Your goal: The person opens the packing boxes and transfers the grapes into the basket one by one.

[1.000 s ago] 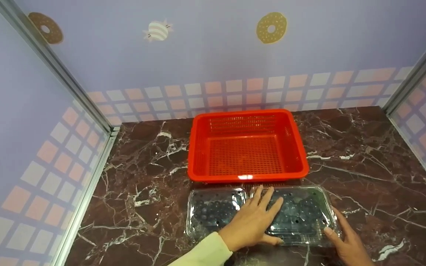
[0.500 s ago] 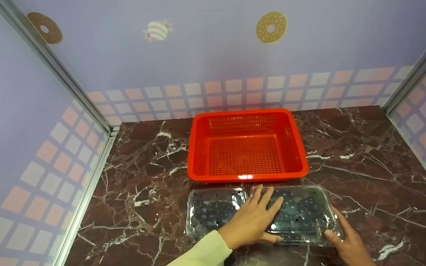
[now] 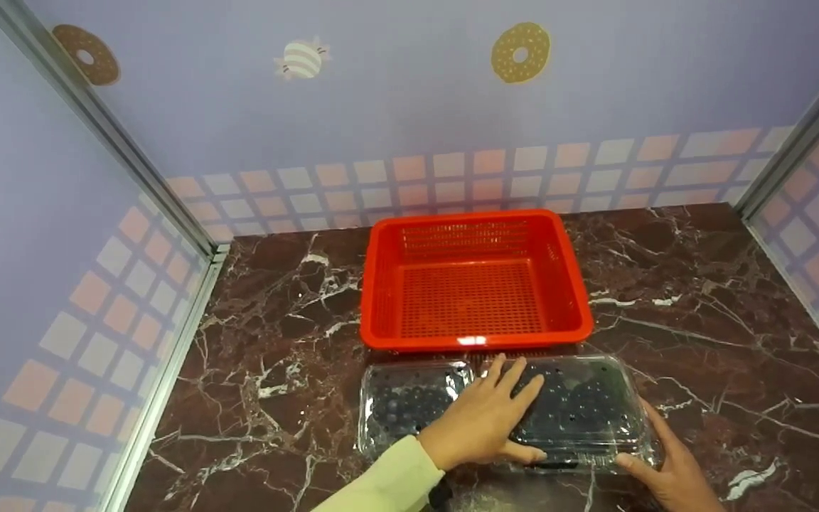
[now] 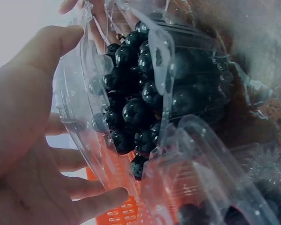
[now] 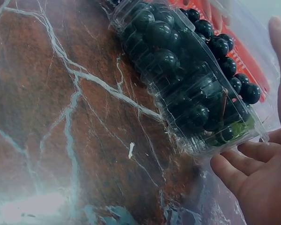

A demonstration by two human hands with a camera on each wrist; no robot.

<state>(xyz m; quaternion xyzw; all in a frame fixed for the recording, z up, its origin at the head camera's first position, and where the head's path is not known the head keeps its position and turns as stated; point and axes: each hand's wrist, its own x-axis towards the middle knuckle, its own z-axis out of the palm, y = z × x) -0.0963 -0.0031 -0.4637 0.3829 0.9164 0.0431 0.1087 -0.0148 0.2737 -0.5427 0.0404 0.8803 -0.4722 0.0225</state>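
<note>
Fingers apart, the left hand [image 3: 484, 419] lay on the rightmost fruit box [image 5: 175, 93], forward of the tabletop's [image 3: 274, 320] back edge; the right hand [image 3: 674, 466] clasped its end; opening seemed underway, next likely needing the lid [image 3: 587, 395] raised.

Left hand [image 3: 477, 423] is bare; pale yellow-green fabric sleeve [image 3: 384, 480] ends at its wrist. Beside the sleeve's cuff [image 3: 420, 459] shows a rounded black item [image 3: 441, 493].

Text: none legible | labels: none | numbers: none | signs: none
</note>
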